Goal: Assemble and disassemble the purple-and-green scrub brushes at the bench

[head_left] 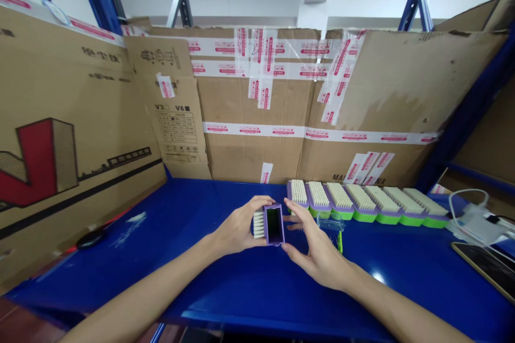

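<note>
My left hand (238,228) is closed around a purple brush body (275,225), gripping it from the left side. Pale bristles (258,224) point left between my fingers, and the body's dark hollow end faces me. To the right, my right hand (316,246) has thumb and fingers spread, their tips close to the right edge of the brush body; whether they touch it I cannot tell. Just behind my right hand lie a clear plastic piece (330,222) and a bright green part (340,242), both partly hidden by it.
Several purple-and-green brushes (364,203) stand bristles up in a row at the back right. A white charger with cables (477,220) and a phone (488,268) lie at the right. Taped cardboard (253,153) walls the blue table (161,257). A black object (90,238) sits left.
</note>
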Action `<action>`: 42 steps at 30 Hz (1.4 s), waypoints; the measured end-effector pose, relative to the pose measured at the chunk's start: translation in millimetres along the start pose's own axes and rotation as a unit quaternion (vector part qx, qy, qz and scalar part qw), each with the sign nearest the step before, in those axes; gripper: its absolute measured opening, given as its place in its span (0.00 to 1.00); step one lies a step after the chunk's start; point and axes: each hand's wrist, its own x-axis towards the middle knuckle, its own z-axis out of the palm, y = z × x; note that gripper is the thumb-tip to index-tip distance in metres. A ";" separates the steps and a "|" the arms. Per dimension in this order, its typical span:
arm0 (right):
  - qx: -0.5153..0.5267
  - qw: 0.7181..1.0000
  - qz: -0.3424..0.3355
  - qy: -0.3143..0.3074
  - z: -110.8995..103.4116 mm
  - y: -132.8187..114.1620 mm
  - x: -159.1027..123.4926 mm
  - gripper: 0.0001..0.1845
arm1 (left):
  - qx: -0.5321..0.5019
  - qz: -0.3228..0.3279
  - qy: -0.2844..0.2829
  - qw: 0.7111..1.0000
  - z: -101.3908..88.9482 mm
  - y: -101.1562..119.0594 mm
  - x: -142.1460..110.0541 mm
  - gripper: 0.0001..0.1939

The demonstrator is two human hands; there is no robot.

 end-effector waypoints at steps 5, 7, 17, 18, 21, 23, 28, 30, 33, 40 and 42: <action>0.010 0.999 0.028 -0.013 0.4 0.2 0.5 0.47 | -0.020 -0.003 0.027 0.999 1.4 0.7 -2.1 0.45; 0.017 0.999 0.042 -0.018 0.8 1.6 0.5 0.47 | -0.024 -0.044 0.052 0.997 3.9 2.0 -5.0 0.48; 0.076 0.986 0.146 -0.027 8.0 15.1 1.1 0.48 | -0.268 -0.246 0.166 0.917 19.2 13.1 2.0 0.48; 0.090 0.983 0.154 -0.035 8.3 14.6 1.5 0.49 | -0.296 -0.255 0.165 0.906 19.9 13.0 3.4 0.48; 0.135 0.974 0.174 -0.053 7.9 10.5 3.0 0.46 | -0.340 -0.274 0.157 0.886 21.9 9.6 4.6 0.47; 0.159 0.969 0.180 -0.052 7.0 7.5 4.4 0.43 | -0.356 -0.288 0.146 0.877 23.2 5.2 3.3 0.45; 0.222 0.958 0.183 -0.011 4.9 7.2 7.7 0.39 | -0.359 -0.315 0.168 0.862 20.9 -3.4 2.7 0.46; 0.231 0.954 0.191 0.020 3.4 9.0 8.0 0.38 | -0.348 -0.321 0.181 0.862 17.4 -4.2 4.6 0.44; 0.216 0.955 0.200 0.044 0.2 9.9 7.1 0.37 | -0.344 -0.323 0.167 0.866 13.0 -5.0 6.4 0.42; 0.184 0.962 0.194 0.058 1.2 14.3 4.9 0.37 | -0.346 -0.326 0.141 0.868 12.8 -10.7 2.8 0.44; 0.173 0.963 0.196 0.068 2.4 16.2 4.8 0.37 | -0.349 -0.326 0.135 0.868 13.1 -11.5 1.9 0.43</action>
